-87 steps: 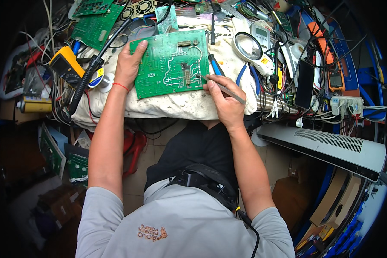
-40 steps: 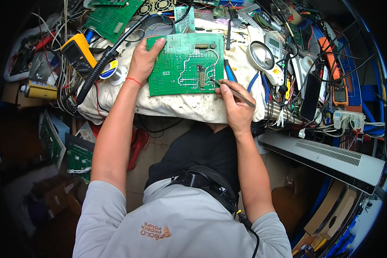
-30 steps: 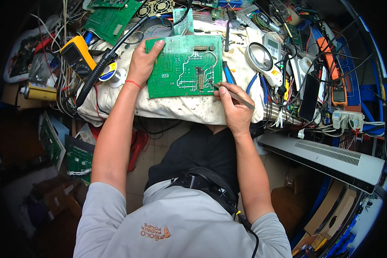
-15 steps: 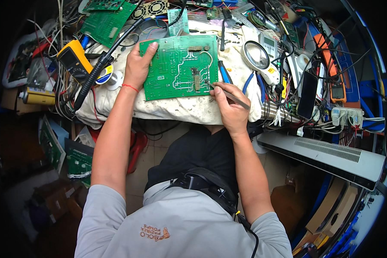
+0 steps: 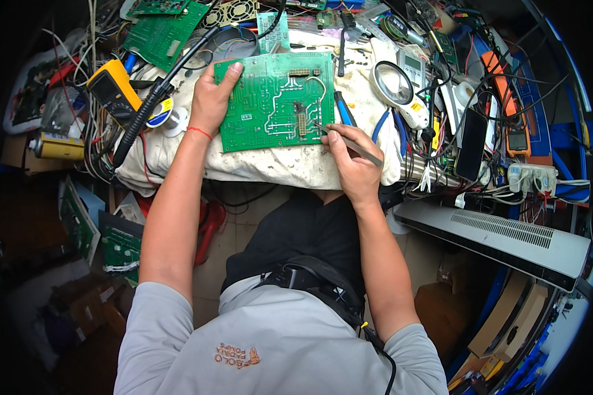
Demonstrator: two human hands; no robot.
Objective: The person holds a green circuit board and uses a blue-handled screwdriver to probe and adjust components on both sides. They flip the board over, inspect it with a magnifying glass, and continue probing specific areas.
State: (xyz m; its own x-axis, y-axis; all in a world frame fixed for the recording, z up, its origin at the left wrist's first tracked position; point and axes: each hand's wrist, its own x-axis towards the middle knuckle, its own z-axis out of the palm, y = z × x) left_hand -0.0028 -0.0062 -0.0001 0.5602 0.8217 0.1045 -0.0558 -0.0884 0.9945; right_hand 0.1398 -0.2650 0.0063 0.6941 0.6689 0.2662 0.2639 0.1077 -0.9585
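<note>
A green circuit board [image 5: 250, 125] is tilted up over the cloth-covered bench front. My left hand [image 5: 213, 99] grips its left edge, thumb on the face and the other fingers hidden behind. In my right hand [image 5: 354, 161] are slim metal tweezers [image 5: 364, 155], held like a pen. Their tip reaches the board's lower right, beside a row of solder pads [image 5: 302, 125]; whether it touches I cannot tell. Pale traces and a short curved white wire [image 5: 322, 85] show on the board's right half.
White cloth [image 5: 244, 168] covers the bench front. To the left are a yellow multimeter [image 5: 115, 92], a solder spool [image 5: 171, 122] and a black flexible tube [image 5: 145, 118]. Blue-handled pliers [image 5: 402, 131], a magnifier [image 5: 393, 84] and a black phone [image 5: 470, 145] lie right. Another board [image 5: 168, 36] rests far left.
The board's lower edge has risen very slightly. My hands keep their grips, and the tweezers' tip stays by the same pads.
</note>
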